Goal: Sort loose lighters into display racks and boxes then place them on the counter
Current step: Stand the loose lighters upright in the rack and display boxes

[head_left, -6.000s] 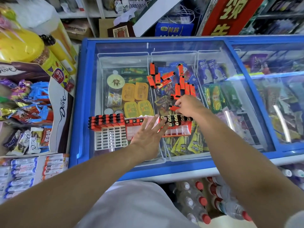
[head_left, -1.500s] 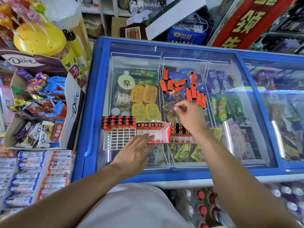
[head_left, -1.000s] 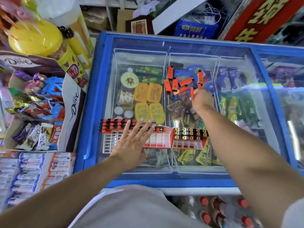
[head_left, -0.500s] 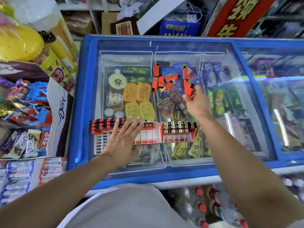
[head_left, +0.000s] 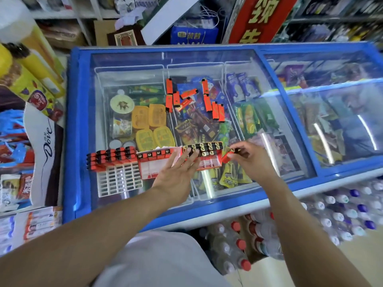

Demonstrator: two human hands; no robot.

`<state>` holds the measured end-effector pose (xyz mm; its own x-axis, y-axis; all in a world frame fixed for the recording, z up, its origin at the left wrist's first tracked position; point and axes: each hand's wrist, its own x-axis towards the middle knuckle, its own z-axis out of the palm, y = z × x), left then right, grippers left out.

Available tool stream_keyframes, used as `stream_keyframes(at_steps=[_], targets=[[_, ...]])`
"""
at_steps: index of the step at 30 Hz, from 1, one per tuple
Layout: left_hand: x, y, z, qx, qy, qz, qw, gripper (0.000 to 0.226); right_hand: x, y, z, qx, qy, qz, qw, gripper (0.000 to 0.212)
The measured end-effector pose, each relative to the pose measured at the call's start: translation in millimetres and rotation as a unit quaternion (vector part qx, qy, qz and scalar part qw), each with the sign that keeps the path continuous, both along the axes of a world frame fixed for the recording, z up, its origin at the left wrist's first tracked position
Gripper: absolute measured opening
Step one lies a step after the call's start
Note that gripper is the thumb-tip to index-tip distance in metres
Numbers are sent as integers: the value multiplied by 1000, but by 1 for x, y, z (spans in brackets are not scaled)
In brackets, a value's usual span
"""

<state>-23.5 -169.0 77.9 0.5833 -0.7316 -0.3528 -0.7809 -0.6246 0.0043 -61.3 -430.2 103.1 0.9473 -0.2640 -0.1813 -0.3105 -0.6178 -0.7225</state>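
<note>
Left hand (head_left: 175,172) flat, open on box (head_left: 204,157); right hand (head_left: 251,160) pinches lighter (head_left: 227,157) just beside it.

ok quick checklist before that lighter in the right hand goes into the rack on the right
1. Lighter held: right hand pinches an orange lighter at the fingertips: ok.
2. Rack steadied: left hand lies flat with fingers on the right rack: ok.
3. Free slots: empty cells show in the rack's front rows: ok.
4. Lighter orientation against the rows already in: cannot tell, it is blurred.
5. Left fingers clear of the target slot: not ok, they lie over the filled rows and part of the rack.
6. More to sort: loose lighters lie on the freezer lid: ok.
</note>
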Motion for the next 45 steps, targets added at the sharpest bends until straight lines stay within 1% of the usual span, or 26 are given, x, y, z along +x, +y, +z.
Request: stream_keyframes(at_steps=[2,6,8,10,13,19,22,26,28,30,32,33,35,37,39,43,45], targets=[[-1,-2,0,14,-4,0,1000,86,0,3,-3,3,-8,14,1000,19],[4,-2,3,8,42,10,999,89,4,13,-9,-14,-31,6,999,20],[6,-1,3,4,50,9,999,90,7,17,-13,-30,-37,13,999,20],[7,0,2,3,56,9,998,91,11,20,-17,-60,-37,30,997,21],[8,-1,1,2,57,7,998,92,14,21,-22,-77,-20,41,996,23],[8,-1,-1,-3,58,7,998,90,17,23,-22,-84,-20,45,995,23],[8,-1,-2,-10,59,7,998,87,17,23,-21,-73,-24,37,996,25],[8,0,-4,-17,63,8,998,85,19,21,-14,-67,-5,38,997,27],[9,0,-3,-30,66,7,997,83,23,20,-8,-68,3,38,997,24],[9,4,-3,-58,58,4,997,81,30,20,-1,-66,-21,22,997,18],[10,12,-4,-80,32,4,996,79,42,19,1,-52,-57,-18,997,14],[11,17,-6,-85,19,11,996,79,51,18,0,-47,-57,-42,996,14],[15,29,-10,-88,0,41,995,82,71,17,-3,-39,-20,-75,996,22],[18,39,-11,-86,-17,76,993,85,93,17,-8,-31,24,-83,996,35],[24,48,-10,-83,-20,109,990,89,114,18,-12,-34,49,-91,994,46],[33,60,-10,-57,-4,173,983,97,152,13,-20,-28,84,-141,986,57],[33,65,-12,-35,11,172,984,101,169,9,-25,-20,115,-162,980,57]])
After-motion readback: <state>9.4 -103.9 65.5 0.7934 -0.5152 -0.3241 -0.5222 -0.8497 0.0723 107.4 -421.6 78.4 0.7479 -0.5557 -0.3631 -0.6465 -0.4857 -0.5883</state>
